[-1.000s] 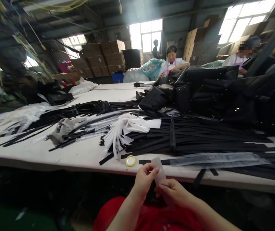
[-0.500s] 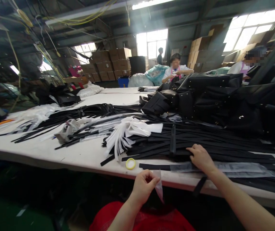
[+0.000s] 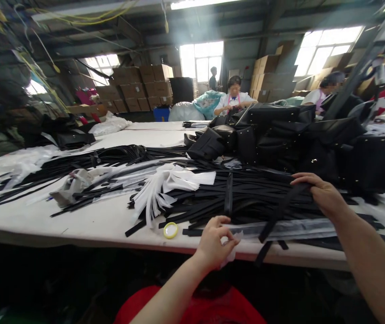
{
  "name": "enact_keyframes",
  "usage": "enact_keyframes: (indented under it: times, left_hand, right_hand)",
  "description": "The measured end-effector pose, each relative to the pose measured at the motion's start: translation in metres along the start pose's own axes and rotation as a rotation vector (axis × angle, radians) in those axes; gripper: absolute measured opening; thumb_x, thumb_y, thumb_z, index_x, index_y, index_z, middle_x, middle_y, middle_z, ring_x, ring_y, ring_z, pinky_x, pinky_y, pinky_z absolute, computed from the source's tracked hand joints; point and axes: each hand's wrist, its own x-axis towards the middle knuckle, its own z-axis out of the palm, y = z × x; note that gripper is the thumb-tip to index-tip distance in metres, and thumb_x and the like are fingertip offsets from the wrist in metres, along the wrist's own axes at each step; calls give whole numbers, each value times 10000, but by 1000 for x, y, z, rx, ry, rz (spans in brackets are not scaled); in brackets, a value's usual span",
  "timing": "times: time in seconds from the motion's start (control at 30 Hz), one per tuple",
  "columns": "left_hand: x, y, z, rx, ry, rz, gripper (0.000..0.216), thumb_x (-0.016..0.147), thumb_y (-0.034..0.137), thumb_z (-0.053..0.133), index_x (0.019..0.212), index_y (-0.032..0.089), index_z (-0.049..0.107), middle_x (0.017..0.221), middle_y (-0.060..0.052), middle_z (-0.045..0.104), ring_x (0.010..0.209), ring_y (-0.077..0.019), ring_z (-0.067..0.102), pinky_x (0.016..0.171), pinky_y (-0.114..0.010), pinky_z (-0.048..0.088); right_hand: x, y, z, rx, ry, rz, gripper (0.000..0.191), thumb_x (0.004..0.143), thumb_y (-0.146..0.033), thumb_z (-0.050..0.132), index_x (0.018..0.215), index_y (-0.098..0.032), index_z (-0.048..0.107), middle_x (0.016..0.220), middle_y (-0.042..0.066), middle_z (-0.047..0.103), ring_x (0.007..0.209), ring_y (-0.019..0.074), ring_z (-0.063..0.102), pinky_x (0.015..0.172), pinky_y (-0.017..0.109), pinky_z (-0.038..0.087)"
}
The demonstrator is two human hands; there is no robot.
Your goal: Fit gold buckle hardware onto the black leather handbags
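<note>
Near the table's front edge, my left hand [image 3: 214, 243] pinches a thin translucent plastic sleeve [image 3: 229, 257] that hangs below the fingers. My right hand [image 3: 320, 191], further right and higher, is closed on a black strap [image 3: 282, 207], whose free end slants down to the left. Beneath that strap lies a strip in clear plastic wrap [image 3: 300, 228]. Many more black straps [image 3: 192, 207] are heaped across the table behind my hands. A fan of white foam strips [image 3: 160, 189] rests on them, left of my hands. A yellow tape ring [image 3: 170, 230] sits near the edge.
Black bags with metal studs [image 3: 280, 135] are piled at the back right. A grey tape dispenser [image 3: 73, 185] stands on the white table [image 3: 105, 225] at left. One co-worker [image 3: 235, 99] is across the table, another [image 3: 324, 92] further right. Cartons are stacked behind.
My right hand has risen to the right and now lifts a black strap off the heap. My left hand, with the plastic sleeve, has moved slightly up and right. The view has turned right.
</note>
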Motion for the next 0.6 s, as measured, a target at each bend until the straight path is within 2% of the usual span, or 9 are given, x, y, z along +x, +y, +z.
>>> enact_keyframes:
  times: [0.07, 0.13, 0.23, 0.3, 0.4, 0.47, 0.53, 0.6]
  left_hand:
    - [23, 11, 12, -24, -74, 120, 90, 661, 203, 809, 663, 207, 720, 1438, -87, 480, 1342, -310, 394, 1123, -494, 301]
    - [41, 20, 30, -146, -239, 167, 132, 621, 227, 848, 671, 208, 727, 1510, -71, 397, 1419, -322, 284, 1161, -517, 237]
    - [54, 27, 62, -474, -522, 112, 193, 628, 336, 846, 712, 208, 730, 1462, -75, 460, 1398, -312, 345, 1155, -490, 262]
    - [50, 29, 79, -659, -625, 19, 294, 610, 443, 835, 707, 194, 712, 1357, -88, 553, 1309, -301, 464, 1119, -456, 320]
    - [31, 25, 89, -819, -667, -218, 428, 522, 516, 851, 671, 172, 646, 937, -67, 688, 908, -224, 648, 871, -375, 491]
    - [13, 20, 83, -890, -648, -412, 458, 490, 495, 869, 660, 163, 604, 701, -10, 644, 648, -148, 600, 665, -292, 482]
    - [-4, 13, 70, -959, -576, -591, 470, 463, 459, 888, 650, 159, 578, 627, 10, 615, 553, -114, 545, 576, -249, 428]
    - [-19, 6, 56, -1001, -499, -712, 487, 433, 456, 893, 622, 159, 557, 605, 3, 608, 524, -109, 525, 540, -241, 392]
  right_hand:
    - [-11, -20, 4, 54, -13, -25, 251, 635, -174, 494, 759, -248, 699, 1167, 50, 629, 1154, 245, 539, 1052, 413, 391]
    - [-19, -33, 9, 36, -29, -56, 209, 685, -201, 516, 766, -252, 702, 1170, 47, 627, 1161, 250, 532, 1053, 418, 383]
    - [-26, -37, 14, -25, -18, -114, 208, 734, -223, 508, 779, -246, 710, 1138, 46, 631, 1148, 252, 526, 1062, 439, 355]
    - [-31, -33, 14, -71, -15, -145, 224, 752, -227, 491, 795, -238, 710, 1120, 50, 633, 1127, 252, 531, 1044, 448, 364]
    - [-46, -24, 17, -288, 16, -157, 280, 794, -241, 456, 917, -222, 707, 1161, 84, 620, 1131, 271, 526, 1030, 476, 367]
    - [-67, -18, 24, -487, 110, -130, 360, 814, -240, 448, 1102, -197, 659, 1257, 129, 571, 1209, 301, 478, 1069, 508, 317]
    - [-94, -13, 38, -588, 196, -101, 448, 839, -268, 462, 1269, -178, 551, 1352, 168, 497, 1291, 318, 412, 1103, 516, 283]
    - [-127, -7, 56, -576, 272, -55, 524, 864, -353, 480, 1353, -164, 453, 1394, 197, 446, 1331, 337, 372, 1110, 531, 294]
